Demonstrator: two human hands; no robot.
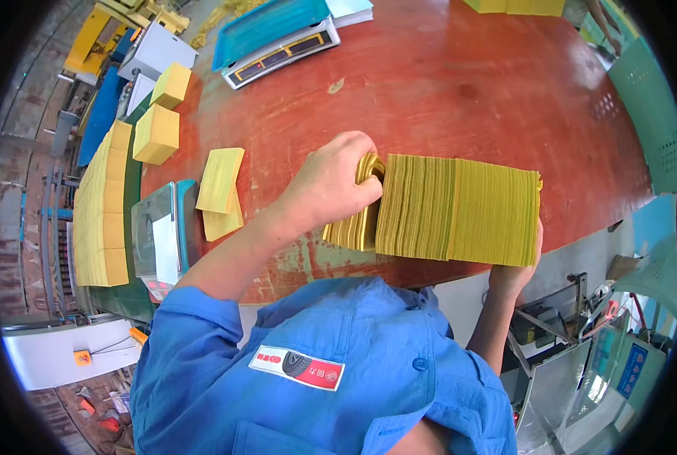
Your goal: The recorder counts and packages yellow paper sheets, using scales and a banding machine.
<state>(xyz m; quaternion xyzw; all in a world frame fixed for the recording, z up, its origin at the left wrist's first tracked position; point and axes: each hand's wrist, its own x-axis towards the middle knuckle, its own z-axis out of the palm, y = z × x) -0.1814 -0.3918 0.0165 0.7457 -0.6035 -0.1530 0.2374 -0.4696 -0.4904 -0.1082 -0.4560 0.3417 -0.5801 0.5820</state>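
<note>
A long row of yellow paper sheets (pixel 456 212), packed on edge, lies near the front edge of the red table. At its left end my left hand (pixel 334 182) is closed around a thinner bundle of yellow sheets (pixel 353 227). The top of that bundle curls over under my thumb and fingers, and a narrow gap parts it from the long row. My right hand (pixel 534 262) grips the row's right end from the near corner; most of its fingers are hidden behind the paper.
On the red table (pixel 460 91) are a scale with a teal pan (pixel 270 30), a second scale (pixel 160 235), and loose yellow pads (pixel 221 182). Yellow blocks (pixel 156 135) and a long yellow row (pixel 103 212) line the left side. A green perforated chair (pixel 649 114) stands right.
</note>
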